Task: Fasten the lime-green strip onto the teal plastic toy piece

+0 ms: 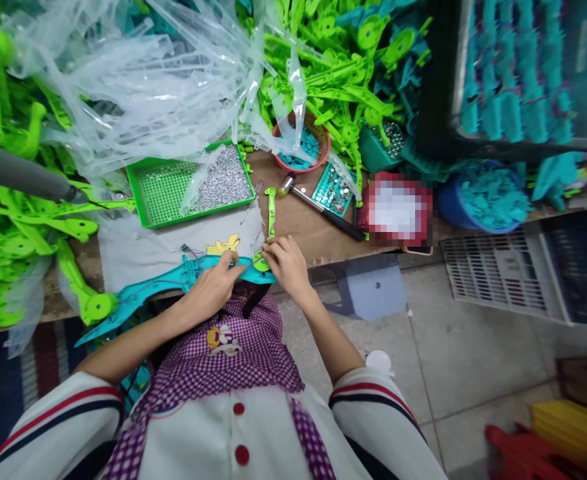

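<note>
Resting along the near edge of a wooden bench: a long blue plastic piece, partly against a pale cloth. Left hand lies across it, thumb and fingertips bunched close; whether they pinch anything, cannot tell. Right hand curls its fingers at a green disc near the piece's right end; grip unclear. Just beyond, a slim green part. Farther back: screwdriver, hammer, green tray holding small metal bits.
</note>
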`<action>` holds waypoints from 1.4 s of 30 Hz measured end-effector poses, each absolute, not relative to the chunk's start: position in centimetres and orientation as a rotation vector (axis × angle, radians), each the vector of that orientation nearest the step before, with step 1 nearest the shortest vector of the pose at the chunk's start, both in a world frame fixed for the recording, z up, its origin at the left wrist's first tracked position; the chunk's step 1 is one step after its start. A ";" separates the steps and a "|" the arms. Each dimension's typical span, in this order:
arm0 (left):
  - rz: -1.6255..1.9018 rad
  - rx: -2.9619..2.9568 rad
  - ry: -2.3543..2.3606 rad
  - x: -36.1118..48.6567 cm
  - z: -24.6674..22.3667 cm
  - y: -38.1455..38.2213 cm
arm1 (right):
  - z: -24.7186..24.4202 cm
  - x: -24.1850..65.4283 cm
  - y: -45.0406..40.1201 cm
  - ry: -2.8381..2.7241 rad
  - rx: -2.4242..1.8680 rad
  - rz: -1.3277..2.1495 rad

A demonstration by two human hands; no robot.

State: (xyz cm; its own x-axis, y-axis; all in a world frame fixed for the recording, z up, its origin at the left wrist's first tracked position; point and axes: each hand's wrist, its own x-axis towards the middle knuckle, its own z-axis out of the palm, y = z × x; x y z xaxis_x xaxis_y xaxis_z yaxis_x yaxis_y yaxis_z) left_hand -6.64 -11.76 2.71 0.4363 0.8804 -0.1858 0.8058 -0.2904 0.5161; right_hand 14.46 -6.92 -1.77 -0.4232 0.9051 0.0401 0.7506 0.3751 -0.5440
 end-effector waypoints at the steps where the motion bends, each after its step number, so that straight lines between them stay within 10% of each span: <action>1: 0.162 2.155 1.435 -6.8 2.8 -11.6 | -1.8 14.4 -6.9 -2.307 -1.445 0.647; 25: -0.433 2.277 0.694 -7.1 4.1 -0.4 | -1.5 14.1 -7.0 -2.292 -1.483 0.629; 42: -0.195 2.615 0.835 -8.1 4.2 -4.2 | -1.1 14.3 -6.7 -2.351 -1.486 0.648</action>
